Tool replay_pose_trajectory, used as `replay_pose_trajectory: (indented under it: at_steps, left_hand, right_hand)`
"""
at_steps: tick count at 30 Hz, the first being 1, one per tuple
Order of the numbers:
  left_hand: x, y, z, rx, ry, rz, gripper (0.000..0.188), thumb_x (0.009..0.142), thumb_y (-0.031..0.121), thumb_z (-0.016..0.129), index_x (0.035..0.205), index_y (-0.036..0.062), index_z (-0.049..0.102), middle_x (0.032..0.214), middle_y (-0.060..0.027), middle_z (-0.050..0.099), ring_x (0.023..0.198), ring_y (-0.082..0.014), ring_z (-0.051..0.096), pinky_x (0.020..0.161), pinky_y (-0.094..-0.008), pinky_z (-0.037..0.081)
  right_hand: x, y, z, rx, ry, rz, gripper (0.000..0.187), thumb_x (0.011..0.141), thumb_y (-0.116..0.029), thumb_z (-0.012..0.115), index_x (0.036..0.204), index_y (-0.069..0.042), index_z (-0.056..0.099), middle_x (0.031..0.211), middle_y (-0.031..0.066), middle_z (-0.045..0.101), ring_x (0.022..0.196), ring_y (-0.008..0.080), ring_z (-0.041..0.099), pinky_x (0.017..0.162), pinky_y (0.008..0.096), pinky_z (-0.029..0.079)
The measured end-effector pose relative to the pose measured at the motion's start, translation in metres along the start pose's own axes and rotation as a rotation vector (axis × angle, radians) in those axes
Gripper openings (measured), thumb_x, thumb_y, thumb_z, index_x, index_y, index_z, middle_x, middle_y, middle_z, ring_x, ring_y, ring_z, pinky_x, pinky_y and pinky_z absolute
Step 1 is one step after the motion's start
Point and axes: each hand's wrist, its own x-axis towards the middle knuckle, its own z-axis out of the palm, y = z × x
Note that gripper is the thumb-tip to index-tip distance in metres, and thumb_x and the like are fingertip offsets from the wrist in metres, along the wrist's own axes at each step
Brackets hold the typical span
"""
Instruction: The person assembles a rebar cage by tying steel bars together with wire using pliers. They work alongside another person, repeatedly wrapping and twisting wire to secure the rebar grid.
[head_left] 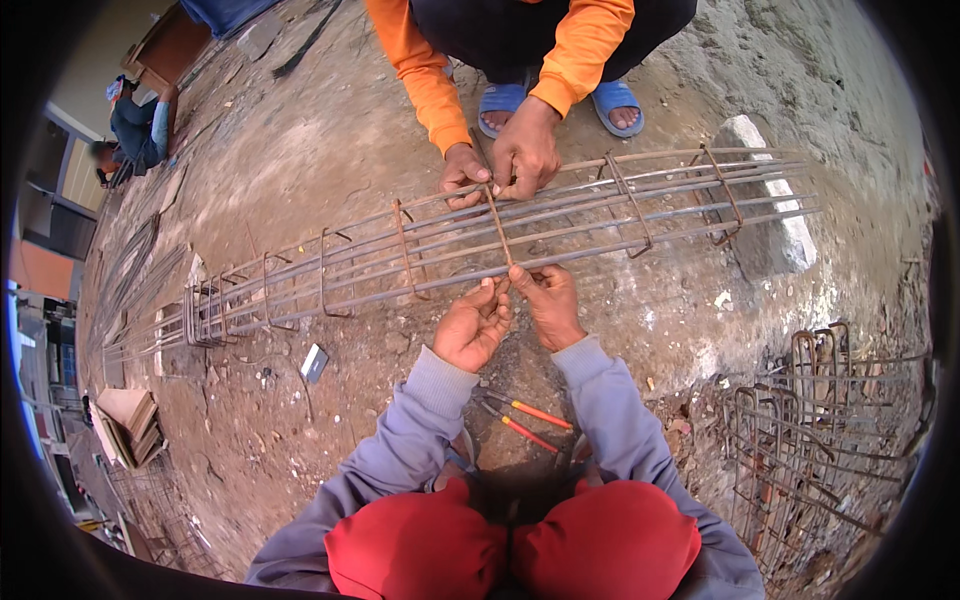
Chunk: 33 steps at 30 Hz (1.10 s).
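A long cage of steel reinforcing bars (445, 275) with rusty square stirrups runs across the view in front of me. My right hand (550, 308) pinches the near lower corner of a rusty stirrup (498, 225) where it meets the nearest bar. Close beside it, my left hand (473, 325) has thumb and fingertips pressed together just below that bar; whatever they hold is too small to make out. Pliers with orange-red handles (527, 430) lie on the ground between my forearms. A co-worker's hands (525, 150) grip the same stirrup's far side.
The co-worker squats opposite in orange sleeves (590, 45) and blue sandals (617, 105). A concrete block (790, 225) is under the cage's right end. Bent rebars (790, 420) stand at right. A small whitish-blue object (314, 362) lies at left. Another person (140, 125) sits far left.
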Motion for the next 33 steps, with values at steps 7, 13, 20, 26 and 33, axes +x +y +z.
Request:
replay_pose_trajectory:
  at_steps: [7, 13, 20, 26, 33]
  left_hand:
    - [0.029, -0.014, -0.018, 0.098, -0.021, 0.085, 0.017, 0.105, 0.014, 0.060, 0.116, 0.0016, 0.063, 0.100, -0.0032, 0.064, 0.082, -0.0129, 0.060, 0.075, -0.0259, 0.054]
    - [0.046, -0.031, -0.010, 0.040, -0.092, 0.489, 0.020, 0.100, 0.007, 0.066, 0.121, 0.0062, 0.066, 0.109, -0.0015, 0.068, 0.090, -0.0112, 0.063, 0.081, -0.0255, 0.052]
    - [0.037, -0.036, -0.011, 0.026, -0.196, 0.467, 0.025, 0.101, 0.001, 0.062, 0.125, 0.0088, 0.063, 0.115, -0.0015, 0.067, 0.104, -0.0127, 0.062, 0.091, -0.0282, 0.050]
    - [0.060, -0.029, -0.031, 0.017, -0.280, 0.448, 0.023, 0.101, -0.001, 0.061, 0.121, 0.0084, 0.062, 0.112, -0.0035, 0.067, 0.105, -0.0147, 0.063, 0.093, -0.0312, 0.052]
    - [0.073, -0.016, -0.046, 0.066, -0.412, 0.439, 0.024, 0.099, -0.005, 0.059, 0.120, 0.0066, 0.064, 0.119, -0.0078, 0.066, 0.111, -0.0196, 0.062, 0.098, -0.0356, 0.051]
  right_hand:
    - [-0.005, -0.006, 0.007, -0.074, 0.039, -0.043, 0.025, 0.092, -0.021, 0.081, 0.097, 0.003, 0.075, 0.085, 0.0050, 0.075, 0.073, 0.0086, 0.066, 0.065, 0.0228, 0.052]
    - [-0.008, -0.011, 0.012, -0.078, 0.070, -0.060, 0.020, 0.095, -0.017, 0.077, 0.098, 0.003, 0.075, 0.087, 0.0060, 0.074, 0.078, 0.0092, 0.067, 0.070, 0.0247, 0.053]
    - [-0.006, 0.003, 0.010, 0.020, 0.051, -0.105, 0.019, 0.095, -0.019, 0.078, 0.097, -0.001, 0.073, 0.088, 0.0040, 0.073, 0.078, 0.0085, 0.063, 0.068, 0.0246, 0.047]
    - [-0.007, -0.003, 0.015, 0.060, 0.059, -0.093, 0.021, 0.094, -0.022, 0.079, 0.096, -0.002, 0.073, 0.087, 0.0025, 0.072, 0.074, 0.0059, 0.057, 0.064, 0.0238, 0.041]
    - [-0.005, 0.004, 0.015, 0.108, 0.044, -0.094, 0.018, 0.095, -0.017, 0.077, 0.099, 0.001, 0.072, 0.093, 0.0054, 0.073, 0.084, 0.0105, 0.066, 0.076, 0.0264, 0.053]
